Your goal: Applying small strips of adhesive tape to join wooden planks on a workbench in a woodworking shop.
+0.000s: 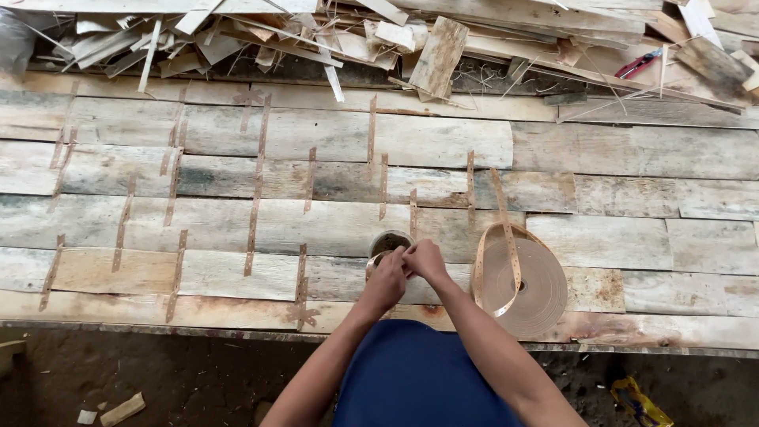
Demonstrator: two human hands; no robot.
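- Blue garment (pixel 411 379), lower centre, nearest the lens; two bare forearms rising from either side of it.
- Left hand (pixel 385 281): fingers curled and pressed together, pinching a short piece of perforated metal strip (pixel 373 262) at its tip.
- Right hand (pixel 425 258): touching the left, fingers bunched on the same strip; exact pinch point hidden behind the knuckles.
- Small round tin (pixel 390 239): on the surface directly behind both hands, open top, contents too dark to tell.
- Coil of perforated strapping (pixel 523 286): upright-tilted on the surface just right of the right hand, loose tail running up and away over the planks.
- Plank surface (pixel 617 237): weathered boards edge to edge, joints crossed by many short strips (pixel 255 213) already lying flat across the seams.
- Offcut heap (pixel 443 43): along the far edge, splintered slats and boards; red-handled tool (pixel 639 63) at far right.
- Step in hand, as judged: readying one short strip between both hands.
- Next move, as judged: calls for a firm two-handed grip and a seam within reach.
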